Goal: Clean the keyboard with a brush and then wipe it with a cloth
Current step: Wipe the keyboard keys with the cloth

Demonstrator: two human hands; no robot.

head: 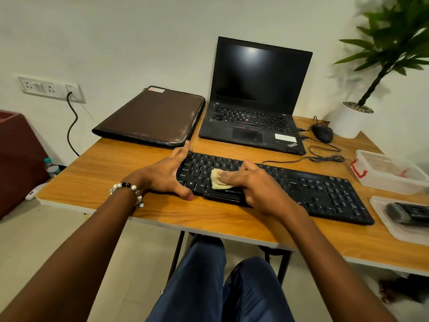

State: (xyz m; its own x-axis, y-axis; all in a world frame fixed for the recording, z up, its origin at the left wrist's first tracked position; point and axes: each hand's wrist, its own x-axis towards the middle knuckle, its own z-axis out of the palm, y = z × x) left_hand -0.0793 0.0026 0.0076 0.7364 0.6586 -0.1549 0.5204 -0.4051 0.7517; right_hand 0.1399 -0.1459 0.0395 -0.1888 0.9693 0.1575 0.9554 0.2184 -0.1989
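Now the right hand (253, 184) presses the cloth (218, 180) on the keyboard (325, 191) lying on the worktop (104, 168); the left hand (167, 175) grasps its end. Hard wiping could loosen keys.

A plain pale wall (116, 31) fills twelve o'clock, with a switch-and-socket plate (51, 89) at ten holding a black cable. The wooden table (111, 163) stands on black legs over light floor tiles (130, 263). A dark red cabinet (16, 156) sits at nine.

The brush (408, 212) is blurred, its tray (394, 231) cut off at right.
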